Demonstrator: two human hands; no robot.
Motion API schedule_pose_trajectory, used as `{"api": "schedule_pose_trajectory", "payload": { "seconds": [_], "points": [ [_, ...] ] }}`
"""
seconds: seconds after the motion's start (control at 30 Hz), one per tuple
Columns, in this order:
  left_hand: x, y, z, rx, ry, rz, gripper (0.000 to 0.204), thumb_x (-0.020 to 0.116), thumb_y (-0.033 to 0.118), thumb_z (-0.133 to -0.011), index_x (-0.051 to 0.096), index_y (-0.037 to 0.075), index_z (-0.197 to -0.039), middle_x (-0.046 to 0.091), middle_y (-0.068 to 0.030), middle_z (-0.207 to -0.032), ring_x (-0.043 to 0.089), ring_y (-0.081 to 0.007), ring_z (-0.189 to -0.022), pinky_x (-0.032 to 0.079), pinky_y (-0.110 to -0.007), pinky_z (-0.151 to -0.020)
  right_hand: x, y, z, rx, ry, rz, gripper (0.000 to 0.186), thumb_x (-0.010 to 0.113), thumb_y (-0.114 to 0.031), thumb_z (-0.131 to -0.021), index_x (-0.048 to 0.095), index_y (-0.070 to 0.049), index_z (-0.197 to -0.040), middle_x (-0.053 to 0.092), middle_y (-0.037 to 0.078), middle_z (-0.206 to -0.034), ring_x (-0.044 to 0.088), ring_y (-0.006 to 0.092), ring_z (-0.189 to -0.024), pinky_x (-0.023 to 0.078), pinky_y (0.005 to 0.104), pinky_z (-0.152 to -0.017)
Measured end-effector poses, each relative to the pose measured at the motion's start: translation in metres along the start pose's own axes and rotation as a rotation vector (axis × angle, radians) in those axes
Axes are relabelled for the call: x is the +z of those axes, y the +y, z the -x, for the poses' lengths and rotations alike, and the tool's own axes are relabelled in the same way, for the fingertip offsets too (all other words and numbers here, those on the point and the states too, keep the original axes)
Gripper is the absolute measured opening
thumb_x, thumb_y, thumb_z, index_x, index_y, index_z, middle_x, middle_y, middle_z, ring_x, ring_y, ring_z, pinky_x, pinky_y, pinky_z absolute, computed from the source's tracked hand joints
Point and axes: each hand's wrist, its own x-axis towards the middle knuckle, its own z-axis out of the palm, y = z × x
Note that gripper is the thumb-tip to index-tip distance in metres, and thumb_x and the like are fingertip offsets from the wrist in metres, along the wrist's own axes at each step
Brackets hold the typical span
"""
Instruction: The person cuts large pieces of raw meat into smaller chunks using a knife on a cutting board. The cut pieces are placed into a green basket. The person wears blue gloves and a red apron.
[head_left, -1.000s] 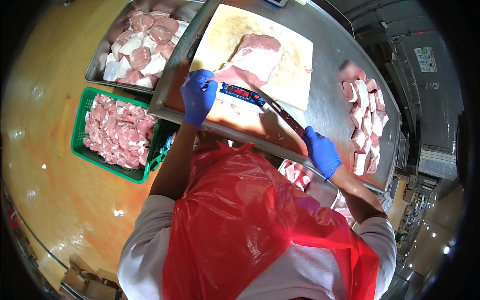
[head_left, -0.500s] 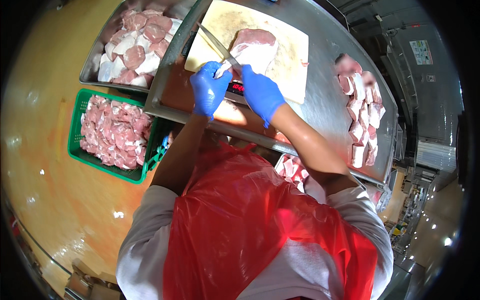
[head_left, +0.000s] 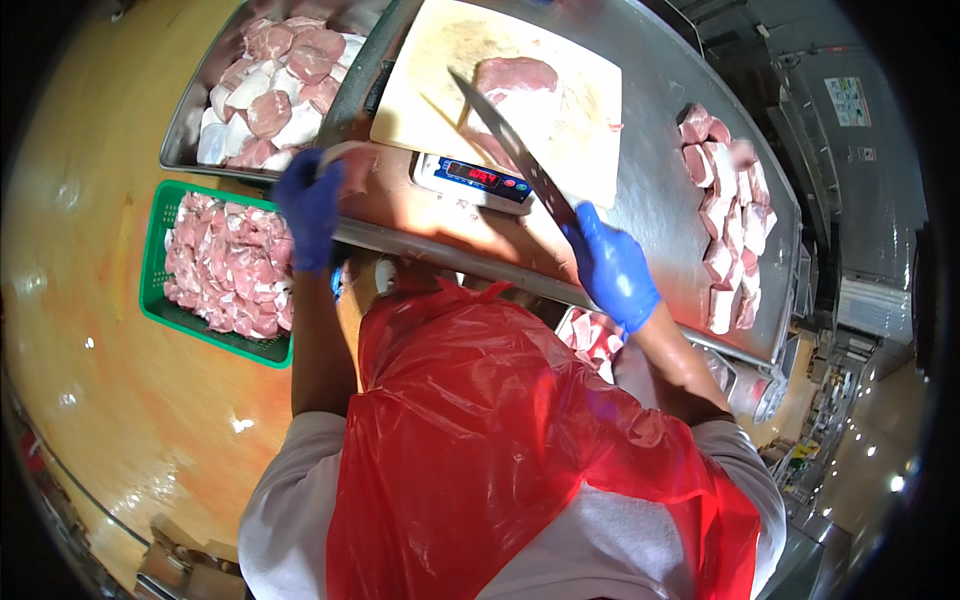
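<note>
My right hand (head_left: 612, 268), in a blue glove, is closed round the handle of a long knife (head_left: 518, 155). The blade slants up and to the left over the white cutting board (head_left: 585, 110), its tip near a thick piece of raw meat (head_left: 515, 78) with a pale fat side. A small digital scale (head_left: 425, 172) with a lit red display shows at the board's near edge. My gloved left hand (head_left: 308, 215) is out at the left edge of the steel table, pinching a thin piece of meat (head_left: 355, 165); both are blurred by motion.
A green basket (head_left: 150, 250) of meat trimmings stands at the left, below a steel tub (head_left: 172, 130) of meat pieces. Two rows of meat pieces (head_left: 735, 220) lie on the steel table (head_left: 650, 150) at the right. More meat (head_left: 592, 338) sits below the table's front edge.
My left hand has moved left from the cutting board with a piece of meat. My right hand has drawn back right and nearer with the knife, uncovering the scale.
</note>
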Motion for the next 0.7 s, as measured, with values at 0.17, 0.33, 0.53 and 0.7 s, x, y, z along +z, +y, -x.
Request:
{"api": "schedule_pose_trajectory", "payload": {
  "seconds": [0.17,0.33,0.53,0.7],
  "points": [
    [-0.166,-0.039,0.0,-0.176,0.075,-0.968,0.027,0.073,0.012,-0.083,0.069,-0.002,-0.106,0.072,-0.0143,-0.096,0.067,-0.0283,-0.083,0.053,-0.038,-0.078,0.01,0.022,-0.011,0.213,0.182,-0.401,0.014,0.059,-0.014,-0.101,0.057,-0.003,-0.109,0.067,0.023,-0.086,0.066,0.0451,-0.08,0.051,0.0452,-0.065],
    [-0.093,-0.004,-0.003,0.078,0.026,-0.646,0.054,0.067,0.0,-0.086,0.052,-0.002,-0.138,0.064,-0.0145,-0.125,0.064,-0.0193,-0.104,0.053,-0.031,-0.088,0.028,0.096,0.002,0.27,0.322,-0.291,0.022,0.057,-0.022,-0.104,0.062,-0.001,-0.11,0.065,0.011,-0.069,0.059,0.0147,-0.054,0.048,0.0327,-0.053],
    [0.152,0.063,0.001,0.656,-0.236,-0.527,0.067,0.078,0.032,-0.086,0.052,-0.005,-0.135,0.065,-0.0283,-0.114,0.066,-0.0394,-0.106,0.054,-0.047,-0.09,0.024,0.081,-0.031,0.253,0.48,-0.39,0.03,0.06,-0.025,-0.104,0.062,0.0,-0.119,0.063,0.006,-0.067,0.056,0.0095,-0.054,0.047,0.0299,-0.049],
    [0.226,0.107,-0.005,0.348,-0.593,-1.095,0.1,0.08,0.044,-0.068,0.037,0.01,-0.151,0.045,-0.0232,-0.137,0.048,-0.0438,-0.125,0.047,-0.059,-0.097,0.032,0.066,-0.037,0.227,0.545,-0.539,0.024,0.059,-0.025,-0.104,0.06,-0.001,-0.11,0.064,0.006,-0.071,0.055,0.0089,-0.054,0.046,0.029,-0.049]
  ]
}}
